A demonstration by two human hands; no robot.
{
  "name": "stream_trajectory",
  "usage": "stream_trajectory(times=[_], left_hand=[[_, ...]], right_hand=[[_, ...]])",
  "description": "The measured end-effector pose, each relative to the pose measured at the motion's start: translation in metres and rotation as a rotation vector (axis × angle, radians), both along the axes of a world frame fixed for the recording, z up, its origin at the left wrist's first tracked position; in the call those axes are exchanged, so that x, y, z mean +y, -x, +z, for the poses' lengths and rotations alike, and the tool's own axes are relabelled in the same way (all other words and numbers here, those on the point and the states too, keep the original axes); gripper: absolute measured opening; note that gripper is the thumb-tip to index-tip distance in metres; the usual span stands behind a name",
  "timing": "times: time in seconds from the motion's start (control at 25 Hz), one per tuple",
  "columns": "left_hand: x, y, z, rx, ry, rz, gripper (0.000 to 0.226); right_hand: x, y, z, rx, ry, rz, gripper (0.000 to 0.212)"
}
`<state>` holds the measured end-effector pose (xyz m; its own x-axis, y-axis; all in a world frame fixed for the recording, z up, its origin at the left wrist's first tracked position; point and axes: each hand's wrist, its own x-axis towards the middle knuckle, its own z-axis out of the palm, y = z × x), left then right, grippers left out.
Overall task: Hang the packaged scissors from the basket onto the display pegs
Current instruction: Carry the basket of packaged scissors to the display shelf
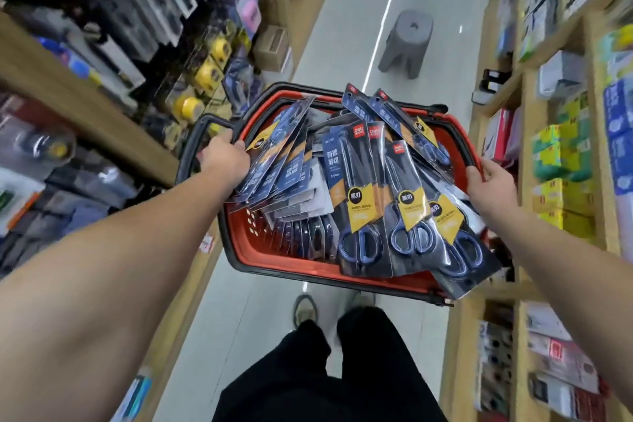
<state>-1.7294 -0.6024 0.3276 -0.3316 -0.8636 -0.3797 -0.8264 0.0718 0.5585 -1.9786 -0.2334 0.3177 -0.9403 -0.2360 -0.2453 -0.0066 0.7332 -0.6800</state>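
both arms reach straight forward, forearms bare. the left hand (224, 158) has its fingers curled round the black handle (195, 134) at the left side of the red basket (246, 250); the right hand (488, 178) grips the opposite rim, thumb on top. the hands are well apart, the basket held between them above the aisle floor (239, 312). the packaged scissors (363, 202) fill the basket, fanned in overlapping heaps, some jutting over the rim: dark blue cards, blue-handled scissors, yellow bands. red tabs read "deli"; one card reads "防锈剪切". stocked shelves (85, 106) flank both sides, blurred. a grey stool (407, 41) stands further down the aisle.
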Motion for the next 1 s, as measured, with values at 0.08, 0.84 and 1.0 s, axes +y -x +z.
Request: stream_trajectory(times=[0.08,0.84,1.0], left_hand=[[-0.027,0.058,0.000,0.018,0.001,0.010,0.052],[-0.293,0.577,-0.029,0.019,-0.002,0.062,0.052],[-0.346,0.672,-0.031,-0.019,-0.021,0.064,0.053]], right_hand=[[-0.026,0.058,-0.008,-0.037,0.026,-0.015,0.036],[-0.309,0.625,-0.026,-0.061,0.024,0.083,0.033],[-0.367,0.714,-0.016,-0.086,0.011,0.082,0.034]])
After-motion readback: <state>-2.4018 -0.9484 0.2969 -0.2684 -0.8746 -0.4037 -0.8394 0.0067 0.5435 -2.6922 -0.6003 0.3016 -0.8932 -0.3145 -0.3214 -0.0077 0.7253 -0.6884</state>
